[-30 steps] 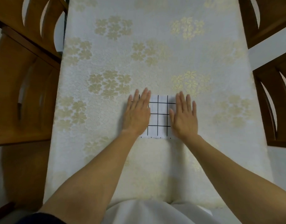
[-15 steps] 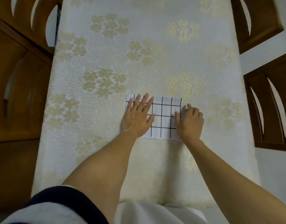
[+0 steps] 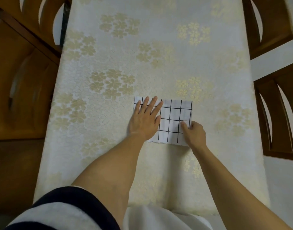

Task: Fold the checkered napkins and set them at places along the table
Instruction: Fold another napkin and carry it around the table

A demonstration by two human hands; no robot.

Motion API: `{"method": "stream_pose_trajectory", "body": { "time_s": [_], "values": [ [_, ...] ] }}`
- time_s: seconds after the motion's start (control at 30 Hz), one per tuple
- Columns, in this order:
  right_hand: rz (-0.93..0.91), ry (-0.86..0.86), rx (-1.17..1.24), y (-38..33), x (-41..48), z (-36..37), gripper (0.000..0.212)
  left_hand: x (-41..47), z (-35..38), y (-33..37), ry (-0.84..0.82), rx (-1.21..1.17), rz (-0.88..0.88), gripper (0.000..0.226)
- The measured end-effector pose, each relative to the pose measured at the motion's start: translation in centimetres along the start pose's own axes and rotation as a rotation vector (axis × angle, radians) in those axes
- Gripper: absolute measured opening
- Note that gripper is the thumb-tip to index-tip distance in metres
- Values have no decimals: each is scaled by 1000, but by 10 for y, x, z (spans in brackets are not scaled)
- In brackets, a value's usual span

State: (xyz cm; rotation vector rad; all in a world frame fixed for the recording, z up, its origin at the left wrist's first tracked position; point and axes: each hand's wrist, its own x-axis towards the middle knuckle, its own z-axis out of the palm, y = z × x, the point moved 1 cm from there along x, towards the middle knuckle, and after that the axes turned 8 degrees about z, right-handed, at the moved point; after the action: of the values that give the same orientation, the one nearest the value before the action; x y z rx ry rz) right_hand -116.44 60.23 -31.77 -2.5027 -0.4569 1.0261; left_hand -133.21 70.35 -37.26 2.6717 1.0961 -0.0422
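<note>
One folded white napkin with a black grid lies flat on the table, a little right of the middle. My left hand rests flat on its left part, fingers spread. My right hand sits at the napkin's near right corner, fingers curled and thumb on top of the cloth, pinching that edge. The corner itself is hidden under the hand.
The table carries a cream tablecloth with pale gold flower clusters. Wooden chairs stand along the left side and along the right side. A white cloth hangs at the near table edge.
My right hand has slid from the napkin's middle to its near right corner and curled onto the edge. More of the napkin shows. My left hand stays flat.
</note>
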Motion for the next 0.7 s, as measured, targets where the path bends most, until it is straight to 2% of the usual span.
{"method": "stream_pose_trajectory", "body": {
  "time_s": [0.13,0.3,0.47,0.57,0.63,0.7],
  "values": [
    [-117,70,2,-2,-17,6,21,0,2,-1,10,-1,8,60],
    [-287,206,-257,-12,-33,15,21,0,3,0,5,20,5,60],
    [-440,215,-298,-32,-50,26,39,0,2,0,-9,-10,1,61],
    [-501,184,-358,-46,-62,37,46,2,0,-2,-73,-14,33,66],
    [-502,162,-396,-52,-66,45,48,1,-8,-5,-8,-198,52,67],
    [-524,164,-407,-57,-69,54,48,-6,-30,-11,143,-599,-70,55]
  ]
}}
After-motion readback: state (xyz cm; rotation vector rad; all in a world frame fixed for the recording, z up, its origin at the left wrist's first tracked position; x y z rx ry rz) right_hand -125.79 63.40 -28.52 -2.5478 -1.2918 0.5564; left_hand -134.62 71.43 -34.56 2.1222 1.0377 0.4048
